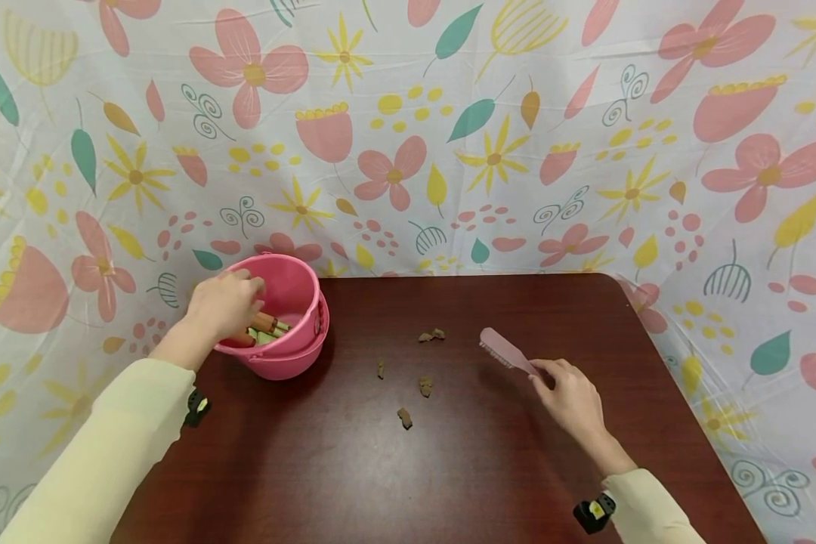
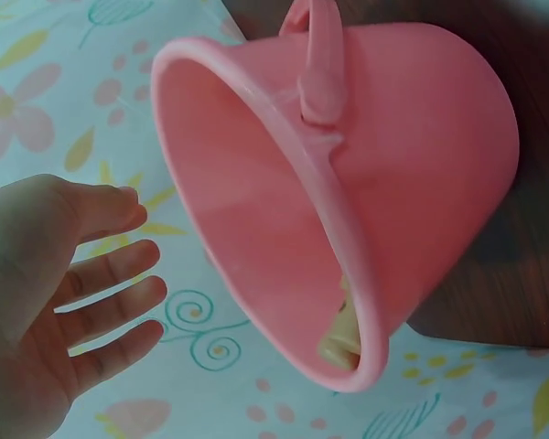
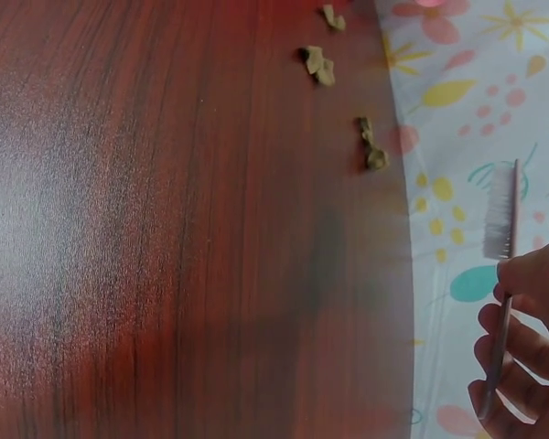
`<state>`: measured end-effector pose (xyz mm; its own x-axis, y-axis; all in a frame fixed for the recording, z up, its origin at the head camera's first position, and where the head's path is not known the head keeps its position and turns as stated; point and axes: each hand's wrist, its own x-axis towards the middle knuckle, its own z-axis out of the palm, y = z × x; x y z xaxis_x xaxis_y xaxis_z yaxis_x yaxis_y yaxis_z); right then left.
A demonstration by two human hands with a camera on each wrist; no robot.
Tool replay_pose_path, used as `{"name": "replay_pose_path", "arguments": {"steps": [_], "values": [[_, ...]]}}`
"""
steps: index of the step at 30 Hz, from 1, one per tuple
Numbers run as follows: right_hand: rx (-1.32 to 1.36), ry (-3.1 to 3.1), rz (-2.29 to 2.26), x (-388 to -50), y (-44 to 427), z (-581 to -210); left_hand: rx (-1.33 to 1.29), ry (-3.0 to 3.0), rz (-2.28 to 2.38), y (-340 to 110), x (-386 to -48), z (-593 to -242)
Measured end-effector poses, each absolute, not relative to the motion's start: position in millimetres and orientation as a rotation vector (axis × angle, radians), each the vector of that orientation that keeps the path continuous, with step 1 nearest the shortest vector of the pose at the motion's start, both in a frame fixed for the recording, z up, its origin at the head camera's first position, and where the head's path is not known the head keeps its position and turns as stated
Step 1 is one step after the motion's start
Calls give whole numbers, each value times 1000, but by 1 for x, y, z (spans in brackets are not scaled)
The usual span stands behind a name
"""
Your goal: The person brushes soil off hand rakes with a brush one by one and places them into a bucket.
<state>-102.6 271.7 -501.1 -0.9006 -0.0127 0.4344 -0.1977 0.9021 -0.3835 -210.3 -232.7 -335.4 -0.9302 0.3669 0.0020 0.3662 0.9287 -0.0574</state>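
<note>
Above the mouth of a pink bucket [image 1: 306, 332] is my left hand [image 1: 226, 302], with nothing in its grasp. In the left wrist view its fingers are loosely bent and spread, apart from the bucket's rim [image 2: 297, 174]. Brown-and-green items [image 1: 267, 325] lie inside the bucket, partly hidden by the hand; their kind is unclear. My right hand [image 1: 571, 397] grips a pink brush [image 1: 506, 350] by its handle, held above the table. Its pale bristles [image 3: 499, 215] show in the right wrist view. Several small brown crumpled bits [image 1: 425, 387] are scattered on the table between the hands.
The bucket sits nested in another pink bucket [image 1: 289, 368] at the left back of the dark brown table [image 1: 353, 483]. A flower-printed cloth [image 1: 408, 98] hangs behind and around the table. Black wrist devices [image 1: 594, 514] are on both sleeves.
</note>
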Motion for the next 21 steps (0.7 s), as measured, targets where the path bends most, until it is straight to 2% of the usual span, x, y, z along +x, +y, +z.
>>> {"name": "replay_pose_path", "arguments": {"steps": [21], "values": [[-51, -2788, 786, -104, 269, -508, -720, -2873, -55, -208, -194, -352]]}}
